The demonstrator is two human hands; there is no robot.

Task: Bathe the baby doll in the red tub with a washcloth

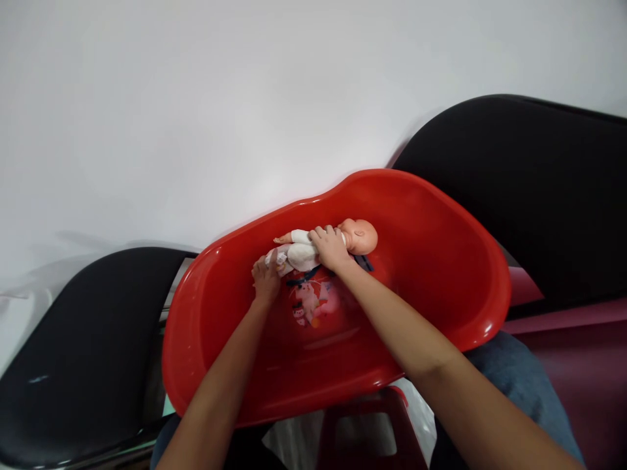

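in the head view, a baby doll (pixel 300 256) lies on its back in the far part of a red plastic bathtub (pixel 372 175), its bare head (pixel 360 236) toward the right and its body wrapped in white cloth. the work in hand looks like holding the doll down in the tub with both hands. the right hand (pixel 329 248) is across the chest, its fingers (pixel 321 232) half curled over the cloth and bearing down, so it seems to have a real hold. the left hand (pixel 266 281) is at the doll's feet, touching the cloth, but its fingers are partly hidden, so i cannot tell whether it grips or only rests there. a cartoon decal (pixel 308 300) sits on the tub floor just below the doll; no brand, label or writing can be read on it or elsewhere. black padded supports (pixel 514 196) flank the tub, and a denim-covered knee (pixel 519 385) shows beyond its near right edge.
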